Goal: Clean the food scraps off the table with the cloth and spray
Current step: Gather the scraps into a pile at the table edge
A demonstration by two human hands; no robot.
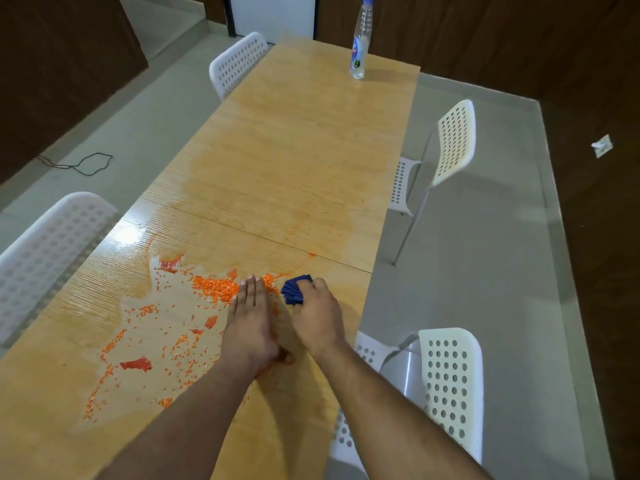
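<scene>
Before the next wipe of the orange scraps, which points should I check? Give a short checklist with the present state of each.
1. Cloth gripped by right hand: ok.
2. Left hand flat beside the scraps, ready as a barrier: ok.
3. Scraps gathered in one pile: not ok, many lie scattered left.
4. Spray bottle within reach: not ok, it stands at the far end.
5. Table wet enough: cannot tell.

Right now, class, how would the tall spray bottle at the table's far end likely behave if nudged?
The spray bottle is tall on a narrow base, so it probably tips easily. It looks like clear, thin plastic, likely light. The table shines wet nearby, so it might slide first.
</scene>
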